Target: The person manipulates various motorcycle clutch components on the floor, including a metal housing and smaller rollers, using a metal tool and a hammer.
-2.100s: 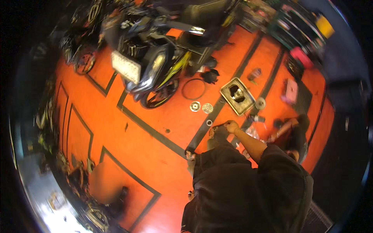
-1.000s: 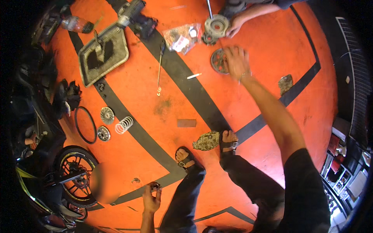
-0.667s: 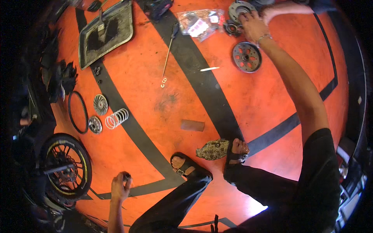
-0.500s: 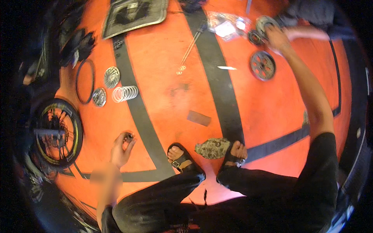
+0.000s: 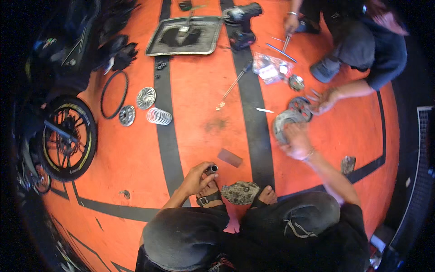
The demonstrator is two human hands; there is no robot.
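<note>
My left hand [image 5: 197,177] is closed around a short, dark metal cylinder [image 5: 211,169] with a hollow end, above my left sandal. Out to the right, my right hand [image 5: 297,143] grips a grey round metal disc [image 5: 282,123] by its near side; motion blurs it slightly. Just beyond this disc lies a dark round plate with holes [image 5: 299,107], partly covered by it. A co-worker's hand [image 5: 326,100] is beside that plate, fingers stretched toward it. Between my feet sits a dirty, mottled flat cover [image 5: 240,193].
A coil spring [image 5: 159,116], finned pulley half [image 5: 146,98] and belt [image 5: 114,94] lie left. Beyond are a metal tray [image 5: 149,46] with a brush and a power tool [image 5: 244,27]. The co-worker crouches far right. A motorcycle wheel [image 5: 68,138] stands at left.
My right hand has drawn back toward me with the grey disc. My left hand has come in from the left, still holding the cylinder. The view has shifted, showing more of the co-worker.
</note>
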